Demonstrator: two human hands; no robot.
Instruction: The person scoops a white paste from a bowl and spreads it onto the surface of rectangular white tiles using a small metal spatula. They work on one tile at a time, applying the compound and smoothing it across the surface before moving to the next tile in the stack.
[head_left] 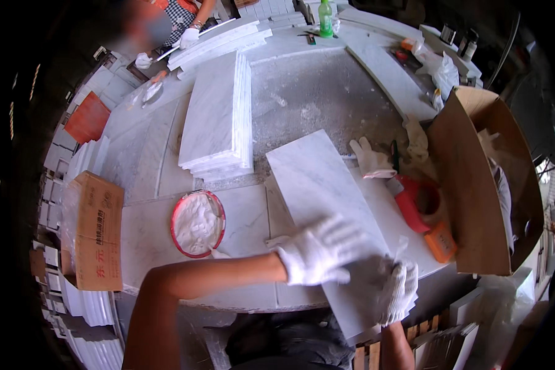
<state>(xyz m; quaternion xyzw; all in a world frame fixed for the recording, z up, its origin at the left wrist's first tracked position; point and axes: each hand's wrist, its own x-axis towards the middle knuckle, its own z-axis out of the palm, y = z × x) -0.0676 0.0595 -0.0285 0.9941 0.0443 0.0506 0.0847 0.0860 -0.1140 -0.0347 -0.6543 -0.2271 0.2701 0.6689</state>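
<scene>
A long white-grey marble slab (pixel 314 179) lies at a slant across the table in front of me, its near end jutting past the front edge. Over its middle is my left hand (pixel 320 253) in a white knit glove, the fingers stretched out and blurred by motion. Whether it touches the surface cannot be made out. My right hand (pixel 398 293), also gloved, is closed beside the slab's right edge. A small translucent piece shows above its fingers, too unclear to name. To the left stands a red-rimmed tub of white paste (pixel 197 223).
A stack of marble slabs (pixel 213 117) stands behind the tub. Cardboard boxes stand left (pixel 92 231) and right (pixel 468 185). Near the right one lie a spare glove (pixel 371 159), a red container (pixel 413 203) and an orange one (pixel 441 242). A co-worker's gloved hand (pixel 190 38) is far left.
</scene>
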